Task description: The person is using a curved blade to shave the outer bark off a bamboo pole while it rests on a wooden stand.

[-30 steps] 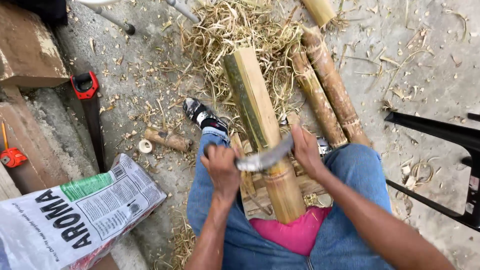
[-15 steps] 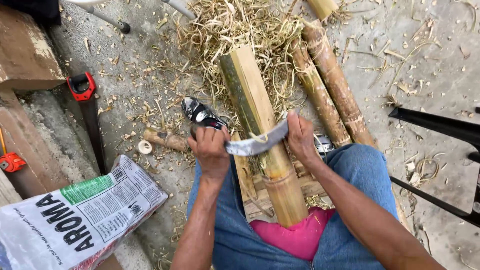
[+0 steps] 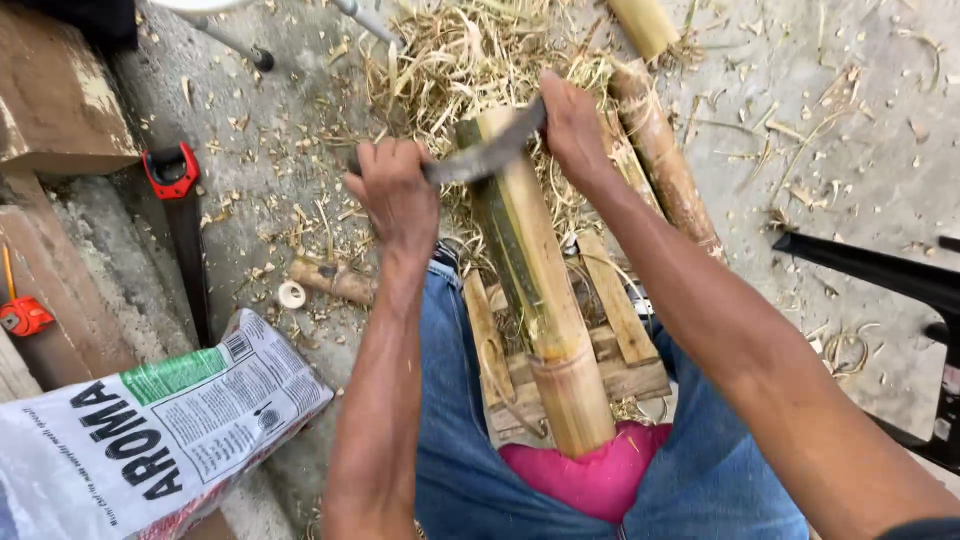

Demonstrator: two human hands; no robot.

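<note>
Green-tan bamboo pole [image 3: 535,300], part-stripped; left hand [image 3: 395,190], right hand [image 3: 572,125] grip curved blade [image 3: 480,155].

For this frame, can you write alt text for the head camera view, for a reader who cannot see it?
Seen from above, a seated person's left hand and right hand grip the two ends of a curved blade laid across the far end of a bamboo pole propped on a wooden frame. Shavings litter the concrete; a printed sack and a red-handled saw lie left.

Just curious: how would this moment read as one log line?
left hand: grips blade | right hand: grips blade's other end | blade: across bamboo pole
</note>
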